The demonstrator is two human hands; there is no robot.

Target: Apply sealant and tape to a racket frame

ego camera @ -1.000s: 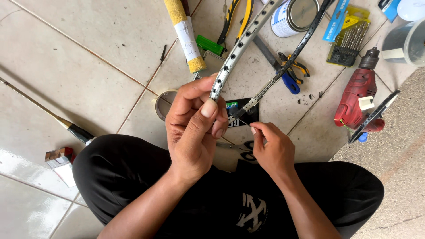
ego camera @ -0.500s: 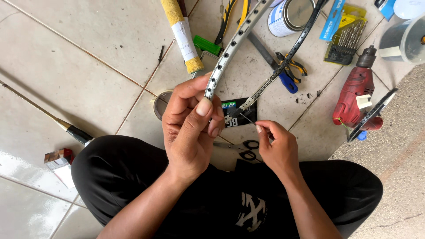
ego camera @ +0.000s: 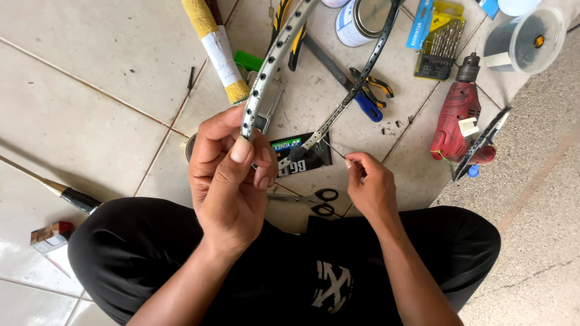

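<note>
My left hand (ego camera: 226, 172) grips the bottom curve of an unstrung racket frame (ego camera: 273, 57), white with a row of small holes on one side and dark on the other (ego camera: 356, 84). The frame rises away from me over the tiled floor. My right hand (ego camera: 370, 184) is to the right of the frame, fingers pinched on a tiny thin piece that is too small to make out. A small black packet (ego camera: 305, 157) lies on the floor between both hands, and black-handled scissors (ego camera: 317, 202) lie just in front of my legs.
On the tiles lie a racket handle with yellow grip (ego camera: 217, 45), blue-handled pliers (ego camera: 365, 96), a red power drill (ego camera: 459, 121), a set of drill bits (ego camera: 441, 48), a tin can (ego camera: 362, 21), a plastic cup (ego camera: 522, 39) and a second racket shaft (ego camera: 66, 193).
The racket frame and my left hand have shifted slightly left and closer. My right hand has drawn a little away from the frame, still pinched.
</note>
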